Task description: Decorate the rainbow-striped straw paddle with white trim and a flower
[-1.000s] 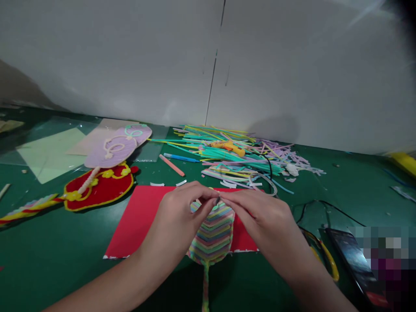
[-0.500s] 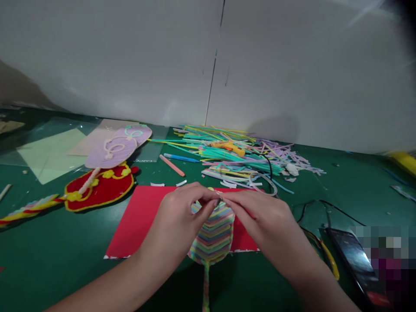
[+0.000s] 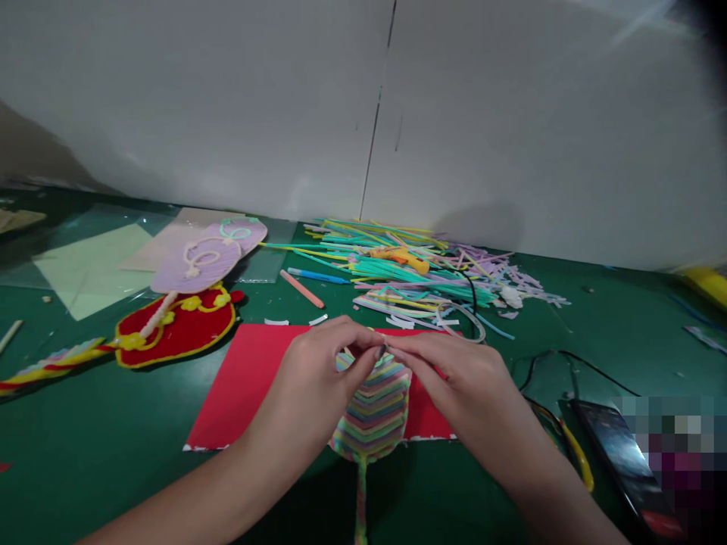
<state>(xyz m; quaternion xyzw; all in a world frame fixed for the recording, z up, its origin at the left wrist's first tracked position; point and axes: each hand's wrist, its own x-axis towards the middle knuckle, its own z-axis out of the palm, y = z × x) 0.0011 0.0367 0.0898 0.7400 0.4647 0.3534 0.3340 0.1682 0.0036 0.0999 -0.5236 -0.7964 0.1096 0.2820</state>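
Note:
My left hand (image 3: 323, 371) and my right hand (image 3: 463, 371) meet fingertip to fingertip over the upper edge of a striped pastel fan (image 3: 372, 420). Both are closed in a pinch; whatever is between the fingers is too small and covered to make out. The fan has zigzag rows of fuzzy stems and a thin handle (image 3: 361, 499) pointing toward me. Under its upper part lies a red sheet (image 3: 241, 386) with whitish, ragged front edges. My hands hide part of the fan's top and sides.
Behind the sheet lies a pile of coloured fuzzy stems (image 3: 341, 250) with an orange glue gun (image 3: 400, 259) on it. A pink marker (image 3: 302, 289) and a blue pen (image 3: 318, 275) lie nearby. Left are a red fan (image 3: 198, 333) and a purple fan (image 3: 196, 265); right, a phone (image 3: 616, 446) and a black cable (image 3: 591, 367).
Both hands stay pinched together at the fan's top edge, with barely any finger movement. The whole view has shifted very slightly.

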